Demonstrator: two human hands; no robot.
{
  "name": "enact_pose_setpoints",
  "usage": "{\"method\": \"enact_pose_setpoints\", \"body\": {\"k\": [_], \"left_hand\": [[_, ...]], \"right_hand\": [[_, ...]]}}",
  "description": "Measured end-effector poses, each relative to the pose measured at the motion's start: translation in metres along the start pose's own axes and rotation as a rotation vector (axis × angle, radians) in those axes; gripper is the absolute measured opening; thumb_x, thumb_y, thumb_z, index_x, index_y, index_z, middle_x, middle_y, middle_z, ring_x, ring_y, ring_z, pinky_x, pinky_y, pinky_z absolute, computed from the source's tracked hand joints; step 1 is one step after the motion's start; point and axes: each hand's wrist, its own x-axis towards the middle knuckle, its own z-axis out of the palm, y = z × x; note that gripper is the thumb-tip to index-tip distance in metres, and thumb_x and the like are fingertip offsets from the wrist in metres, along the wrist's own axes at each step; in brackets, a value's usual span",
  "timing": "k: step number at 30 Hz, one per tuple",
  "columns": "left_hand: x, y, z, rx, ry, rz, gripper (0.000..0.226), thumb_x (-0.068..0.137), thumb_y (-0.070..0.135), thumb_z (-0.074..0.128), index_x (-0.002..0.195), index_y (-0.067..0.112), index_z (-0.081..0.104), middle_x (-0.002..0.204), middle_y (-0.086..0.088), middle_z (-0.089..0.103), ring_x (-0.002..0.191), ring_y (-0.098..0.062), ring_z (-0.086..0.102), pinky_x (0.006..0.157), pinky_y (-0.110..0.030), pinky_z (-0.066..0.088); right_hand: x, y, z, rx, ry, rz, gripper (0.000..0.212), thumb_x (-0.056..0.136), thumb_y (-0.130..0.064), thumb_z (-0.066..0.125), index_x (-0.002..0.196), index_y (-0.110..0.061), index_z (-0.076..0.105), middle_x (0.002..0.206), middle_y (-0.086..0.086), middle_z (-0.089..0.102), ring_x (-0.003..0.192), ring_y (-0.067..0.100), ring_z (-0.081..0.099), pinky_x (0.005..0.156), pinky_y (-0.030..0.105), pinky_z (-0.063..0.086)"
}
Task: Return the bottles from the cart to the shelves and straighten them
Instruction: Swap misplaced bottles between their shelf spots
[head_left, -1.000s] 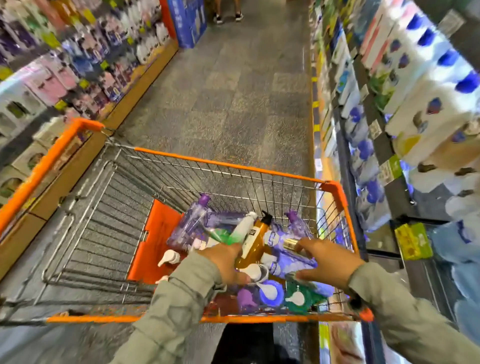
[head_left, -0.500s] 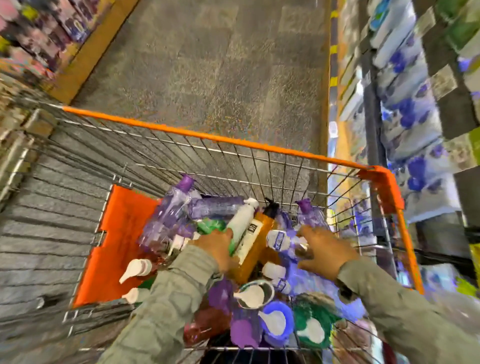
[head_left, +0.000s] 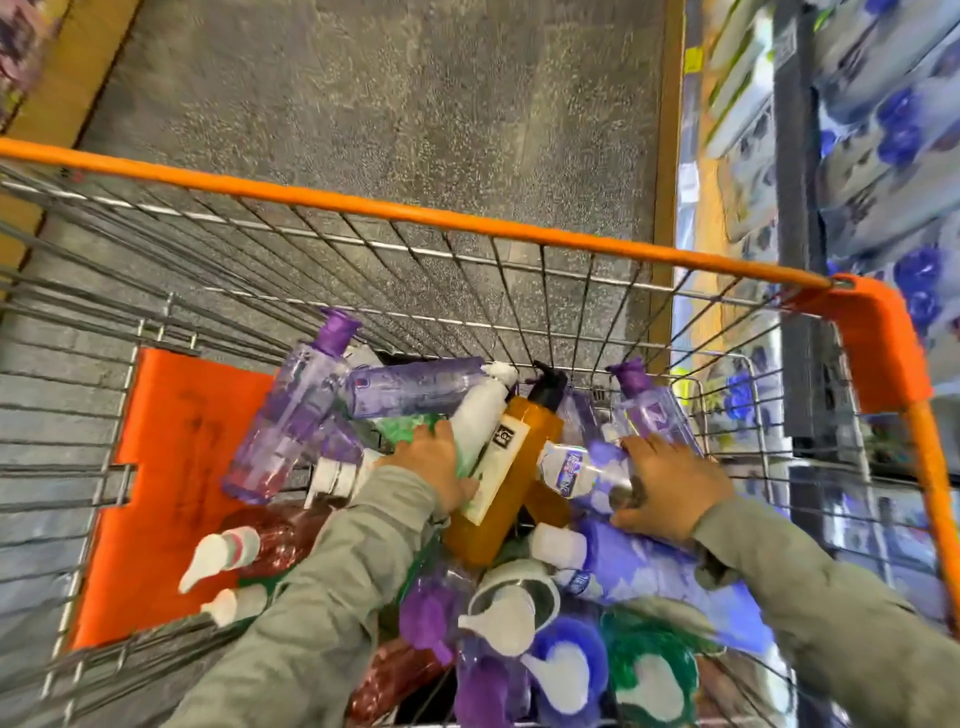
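Left fingers (head_left: 441, 434): spread over a white bottle (head_left: 480, 415) that lies against the left side of the amber bottle (head_left: 511, 470); grip itself hidden under the palm, cannot tell if closed.
Right fingers (head_left: 641, 447): spread, laid flat on a clear bottle with a blue label (head_left: 576, 470) just right of the amber bottle; not seen to clasp it.
Left hand (head_left: 434, 462): grey sleeve, touching the amber bottle's white label.
Right hand (head_left: 670, 486): grey sleeve, near the lilac-capped bottle (head_left: 649, 405) right of the amber one.
Amber bottle: black pump, lying tilted between both hands.
Other bottles: purple, red and green ones heaped all around it.
Cart (head_left: 415, 213): wire basket, orange rim, holding the whole heap.
Shelves (head_left: 883, 130): far right of the amber bottle, blurred white-and-blue stock.
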Motion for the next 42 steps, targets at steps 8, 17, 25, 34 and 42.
{"method": "enact_pose_setpoints", "body": {"k": [8, 17, 25, 34, 42], "left_hand": [[0.028, 0.001, 0.018, -0.217, 0.064, -0.062, 0.075, 0.082, 0.039, 0.068, 0.135, 0.010, 0.025, 0.132, -0.017, 0.048, 0.117, -0.035, 0.052, 0.101, -0.044, 0.044], [0.034, -0.006, 0.025, -0.471, 0.083, -0.097, 0.076, 0.075, 0.031, 0.076, 0.131, 0.014, 0.027, 0.123, -0.013, 0.052, 0.111, -0.033, 0.054, 0.096, -0.041, 0.046], [0.022, -0.012, 0.037, -0.610, 0.247, 0.020, 0.070, 0.066, 0.021, 0.081, 0.107, 0.031, 0.026, 0.100, -0.002, 0.054, 0.089, -0.028, 0.059, 0.082, -0.043, 0.054], [-0.011, -0.007, 0.016, -0.657, 0.352, 0.115, 0.091, 0.045, 0.038, 0.072, 0.126, 0.033, 0.030, 0.114, -0.004, 0.054, 0.100, -0.027, 0.057, 0.087, -0.042, 0.051], [-0.080, -0.003, 0.001, -0.684, 0.599, 0.155, 0.073, 0.058, 0.021, 0.082, 0.122, 0.013, 0.046, 0.109, -0.009, 0.051, 0.101, -0.027, 0.051, 0.080, -0.031, 0.043]], "right_hand": [[0.009, 0.010, 0.003, 0.115, -0.058, -0.001, 0.089, 0.074, -0.050, 0.072, 0.143, -0.019, 0.025, 0.139, 0.007, 0.045, 0.125, 0.027, 0.047, 0.097, 0.036, 0.045], [0.016, 0.014, 0.004, 0.215, -0.055, 0.024, 0.071, 0.068, -0.045, 0.080, 0.123, -0.015, 0.047, 0.120, 0.006, 0.058, 0.106, 0.024, 0.057, 0.076, 0.025, 0.041], [0.004, 0.015, 0.005, 0.217, 0.154, 0.032, 0.078, 0.056, -0.052, 0.082, 0.122, -0.023, 0.053, 0.114, 0.000, 0.065, 0.100, 0.022, 0.062, 0.082, 0.028, 0.049], [-0.029, -0.002, 0.000, 0.391, 0.425, -0.147, 0.087, 0.059, -0.043, 0.085, 0.135, -0.024, 0.049, 0.121, 0.005, 0.065, 0.107, 0.027, 0.061, 0.087, 0.033, 0.048], [-0.088, -0.007, -0.002, 0.732, 0.594, -0.268, 0.106, 0.039, -0.068, 0.081, 0.130, -0.018, 0.056, 0.096, -0.003, 0.073, 0.090, 0.015, 0.068, 0.082, 0.036, 0.053]]}}
